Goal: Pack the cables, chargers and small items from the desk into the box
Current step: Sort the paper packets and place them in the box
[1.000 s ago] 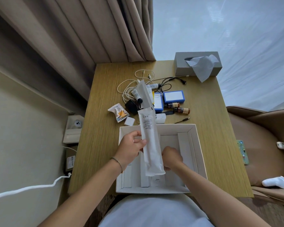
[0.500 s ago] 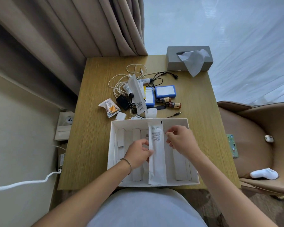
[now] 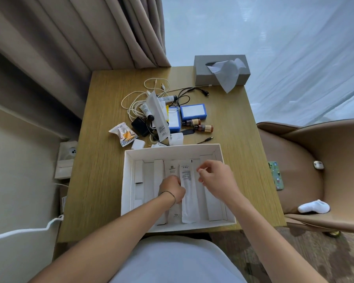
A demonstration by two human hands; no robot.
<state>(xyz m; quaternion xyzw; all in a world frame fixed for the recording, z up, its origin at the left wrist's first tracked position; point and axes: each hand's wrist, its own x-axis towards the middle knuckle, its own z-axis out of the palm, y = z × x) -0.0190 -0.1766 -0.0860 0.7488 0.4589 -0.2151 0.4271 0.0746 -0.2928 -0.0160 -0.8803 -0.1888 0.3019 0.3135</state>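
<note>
An open white box (image 3: pixel 129 158) with cardboard dividers sits at the desk's near edge. Two long white pouches lie flat inside it side by side; the right pouch (image 3: pixel 189 193) is the one just laid down. My left hand (image 3: pixel 172 189) is curled in a fist, resting on the left pouch (image 3: pixel 173 170) beside it. My right hand (image 3: pixel 217 178) hovers over the box just right of the pouches, fingers loosely apart, holding nothing. Beyond the box lie white cables (image 3: pixel 135 101), a black cable (image 3: pixel 189 91), a black charger (image 3: pixel 140 126), another white pouch (image 3: pixel 158 117) and two blue boxes (image 3: pixel 193 111).
Two small brown bottles (image 3: pixel 198 125), a snack packet (image 3: pixel 124 134) and white adapters (image 3: pixel 176 138) lie among the pile. A grey tissue box (image 3: pixel 202 68) stands at the far right corner. A tan chair (image 3: pixel 315 170) with a white sock is at the right; curtains hang behind.
The long white pouch, held upright over the box a second ago, now lies flat inside it. My right hand has let go and lifted to the right; my left hand rests in the box.
</note>
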